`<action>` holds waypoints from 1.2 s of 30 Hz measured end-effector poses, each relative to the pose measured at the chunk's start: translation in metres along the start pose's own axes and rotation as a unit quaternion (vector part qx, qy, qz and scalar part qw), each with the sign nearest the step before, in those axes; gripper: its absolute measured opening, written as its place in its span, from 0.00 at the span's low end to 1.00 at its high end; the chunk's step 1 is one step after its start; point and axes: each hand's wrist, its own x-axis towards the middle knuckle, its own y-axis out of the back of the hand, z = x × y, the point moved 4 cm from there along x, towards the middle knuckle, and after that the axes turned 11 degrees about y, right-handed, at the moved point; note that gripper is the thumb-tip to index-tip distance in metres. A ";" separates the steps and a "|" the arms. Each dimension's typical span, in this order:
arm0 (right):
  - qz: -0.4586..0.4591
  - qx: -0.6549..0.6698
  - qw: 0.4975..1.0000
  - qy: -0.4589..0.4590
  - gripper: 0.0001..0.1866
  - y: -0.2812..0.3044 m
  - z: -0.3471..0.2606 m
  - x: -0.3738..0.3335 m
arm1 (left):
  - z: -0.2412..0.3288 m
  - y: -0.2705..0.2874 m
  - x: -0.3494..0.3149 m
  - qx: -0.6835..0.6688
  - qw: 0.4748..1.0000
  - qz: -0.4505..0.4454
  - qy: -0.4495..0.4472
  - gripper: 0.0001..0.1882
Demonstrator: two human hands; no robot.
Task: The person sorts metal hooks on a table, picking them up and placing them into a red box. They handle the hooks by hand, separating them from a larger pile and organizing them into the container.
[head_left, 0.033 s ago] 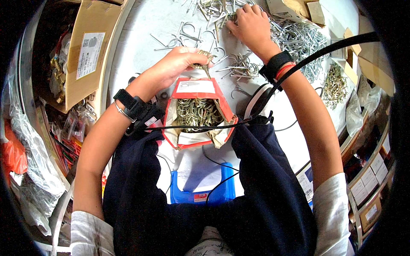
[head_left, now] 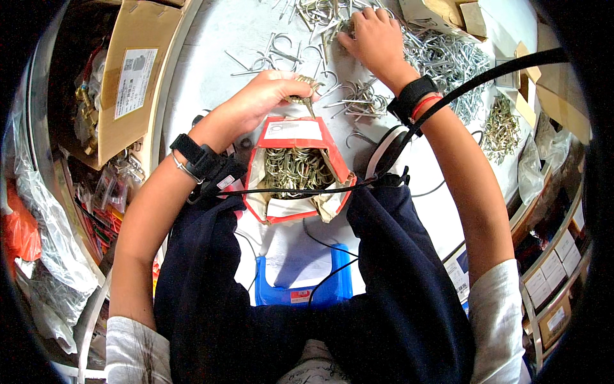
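A bundle of metal hooks (head_left: pixel 303 89) is gripped in my left hand (head_left: pixel 272 93), its fingers wrapped round them just above the red and white carton. That open carton (head_left: pixel 293 130) stands between my knees, filled with brassy-looking metal hooks (head_left: pixel 297 171). Farther off to the right, my right hand (head_left: pixel 377 41) is closed over metal hooks at the edge of a pile (head_left: pixel 320 16), fingers curled down and fingertips partly hidden. A small heap of loose hooks (head_left: pixel 361 99) lies between my hands, and several more (head_left: pixel 275 54) lie scattered at the far left.
A large silvery heap of hooks (head_left: pixel 451 64) spreads right of my right hand, with a smaller brassy heap (head_left: pixel 502 131) beyond. Open cardboard boxes (head_left: pixel 137 77) flank the work surface. A black cable (head_left: pixel 473 80) crosses my right forearm. A blue plastic stool (head_left: pixel 304 297) sits below.
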 end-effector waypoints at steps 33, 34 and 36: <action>-0.051 0.003 0.973 0.225 0.24 0.009 0.003 0.055 | -0.004 0.011 0.001 0.000 1.000 0.001 -0.022 0.10; -0.083 -0.002 0.972 0.219 0.23 0.013 0.003 0.056 | -0.006 0.015 0.001 0.001 1.000 0.008 -0.018 0.10; -0.069 0.031 0.970 0.231 0.22 0.012 0.008 0.053 | -0.009 0.019 0.001 0.004 1.000 0.014 -0.013 0.10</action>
